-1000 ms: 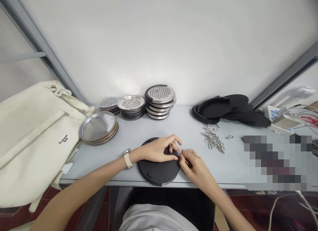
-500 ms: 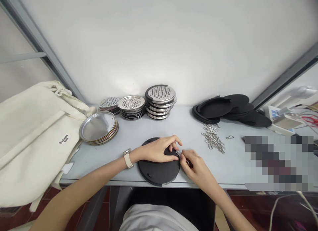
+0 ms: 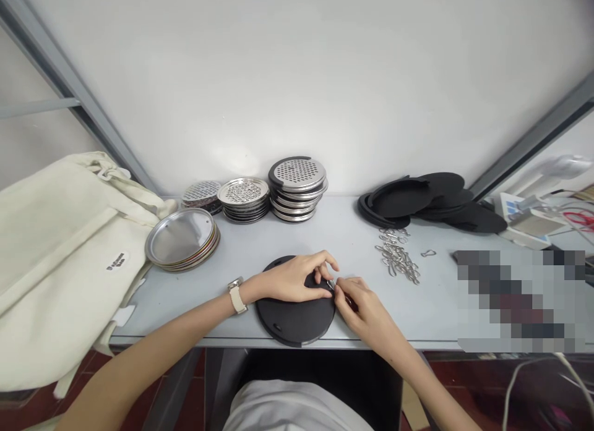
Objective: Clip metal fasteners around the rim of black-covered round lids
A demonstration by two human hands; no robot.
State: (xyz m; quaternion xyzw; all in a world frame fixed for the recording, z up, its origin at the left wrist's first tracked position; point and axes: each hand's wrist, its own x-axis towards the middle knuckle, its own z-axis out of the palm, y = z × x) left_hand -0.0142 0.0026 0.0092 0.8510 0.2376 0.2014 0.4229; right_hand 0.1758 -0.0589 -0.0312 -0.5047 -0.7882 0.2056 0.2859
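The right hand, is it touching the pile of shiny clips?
Apart: the head view shows gray tabletop between the right hand and the clip pile.

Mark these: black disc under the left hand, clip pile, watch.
Black disc [image 3: 297,323]: head view, on its bare face nearest the person.
Clip pile [image 3: 398,261]: head view, on the middle of the heap.
Watch [image 3: 238,300]: head view, on its pale strap.

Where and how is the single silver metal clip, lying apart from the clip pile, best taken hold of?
Probably pinch the single silver metal clip across its middle, on its long sides, coming from above and the near side: elongated, it lies flat on the grey table, with the silver clip pile to its left.
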